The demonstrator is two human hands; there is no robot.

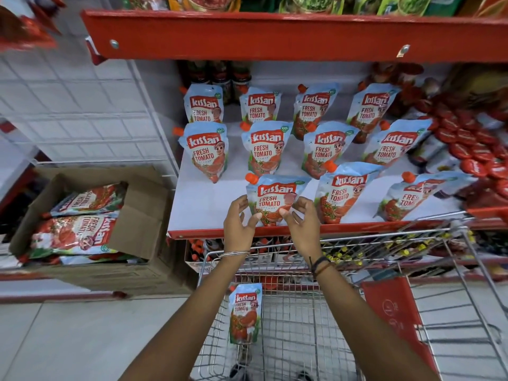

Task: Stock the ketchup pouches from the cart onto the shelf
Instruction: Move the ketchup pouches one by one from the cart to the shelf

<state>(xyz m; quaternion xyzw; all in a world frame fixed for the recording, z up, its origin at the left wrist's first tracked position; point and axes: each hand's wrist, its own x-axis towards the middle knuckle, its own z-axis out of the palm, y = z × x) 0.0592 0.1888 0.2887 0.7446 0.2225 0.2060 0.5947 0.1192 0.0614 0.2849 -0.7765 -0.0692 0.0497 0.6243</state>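
A Kissan ketchup pouch [275, 198] stands upright at the front edge of the white shelf [203, 204]. My left hand [239, 222] grips its lower left side and my right hand [301, 222] grips its lower right side. Several more ketchup pouches stand in rows behind and to the right, such as one pouch [204, 149] in the middle row. One ketchup pouch [244, 312] lies in the wire cart [302, 334] below my forearms.
An open cardboard box [137, 215] with more pouches sits on a lower ledge at the left. Red-capped bottles [472, 149] crowd the shelf's right end. A red upper shelf [275, 37] overhangs. A white wire grid panel [82, 111] bounds the shelf's left side.
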